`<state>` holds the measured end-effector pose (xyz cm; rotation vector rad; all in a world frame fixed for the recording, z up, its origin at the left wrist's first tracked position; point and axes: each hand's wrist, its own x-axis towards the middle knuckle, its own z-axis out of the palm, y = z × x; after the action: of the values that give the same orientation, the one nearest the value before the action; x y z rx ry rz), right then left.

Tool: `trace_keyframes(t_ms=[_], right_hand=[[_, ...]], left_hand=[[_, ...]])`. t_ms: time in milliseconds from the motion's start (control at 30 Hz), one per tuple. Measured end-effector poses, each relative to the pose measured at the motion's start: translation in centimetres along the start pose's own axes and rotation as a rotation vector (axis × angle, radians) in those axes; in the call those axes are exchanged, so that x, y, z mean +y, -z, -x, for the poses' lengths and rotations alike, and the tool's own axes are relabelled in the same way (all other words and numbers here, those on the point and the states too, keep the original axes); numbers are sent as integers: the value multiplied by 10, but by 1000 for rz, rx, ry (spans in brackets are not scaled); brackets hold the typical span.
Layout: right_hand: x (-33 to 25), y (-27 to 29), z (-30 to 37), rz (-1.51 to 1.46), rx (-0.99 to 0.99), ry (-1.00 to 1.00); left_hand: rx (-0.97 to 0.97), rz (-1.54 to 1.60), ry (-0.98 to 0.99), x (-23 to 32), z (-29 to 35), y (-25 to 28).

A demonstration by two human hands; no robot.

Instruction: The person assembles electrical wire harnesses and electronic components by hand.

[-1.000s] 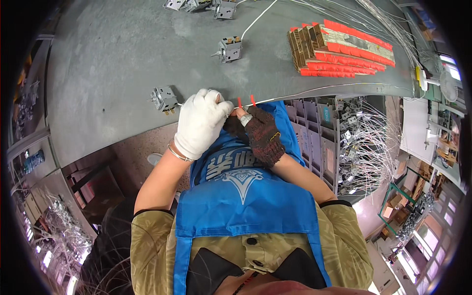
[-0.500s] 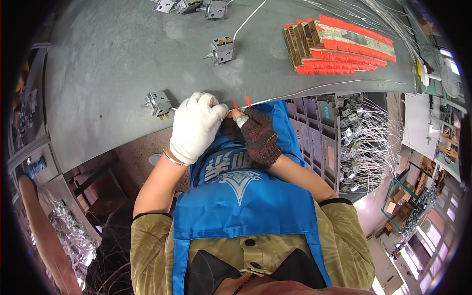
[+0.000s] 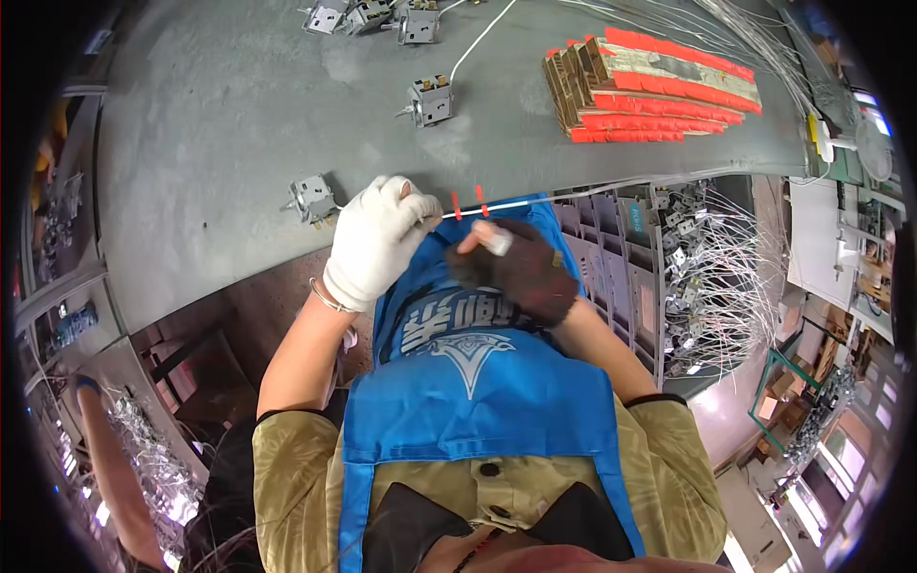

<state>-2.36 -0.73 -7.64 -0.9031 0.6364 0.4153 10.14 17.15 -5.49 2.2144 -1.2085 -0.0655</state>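
My left hand [image 3: 382, 234], in a white glove, is closed in a pinch on a thin white wire [image 3: 516, 202] at the table's near edge. Left of that hand lies a small metal switch-like unit [image 3: 311, 199] with a shaft, its white lead running toward the glove. Two narrow red strips [image 3: 457, 205] cross the wire just right of my left hand; whether they are stuck to it I cannot tell. My right hand [image 3: 521, 267], in a dark glove with bare fingertips and a pale wrap on one finger, is over the blue apron, below the wire and apart from it. Motion smears its fingers.
A similar metal unit [image 3: 430, 100] with a white lead lies farther back, and several more [image 3: 417, 24] are at the far edge. Red-edged wooden strips [image 3: 659, 91] are stacked at right. Wired units [image 3: 693, 277] fill a rack beside me. Another person's arm [image 3: 119, 477] shows at lower left.
My right hand has come off the wire and moved down and right, toward the apron. Both red strips now show more fully. The left hand keeps its pinch.
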Motion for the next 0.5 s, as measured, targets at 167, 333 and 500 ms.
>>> trace_keyframes(t_ms=[167,333,500], right_hand=[[-55,73,42,104,176,559],[-117,117,79,-497,-267,766],[-140,123,94,-363,-215,908]], left_hand=[[-20,88,-23,7,-1,19],[-36,134,-51,8,-4,26],[-205,421,-92,5,-19,36]])
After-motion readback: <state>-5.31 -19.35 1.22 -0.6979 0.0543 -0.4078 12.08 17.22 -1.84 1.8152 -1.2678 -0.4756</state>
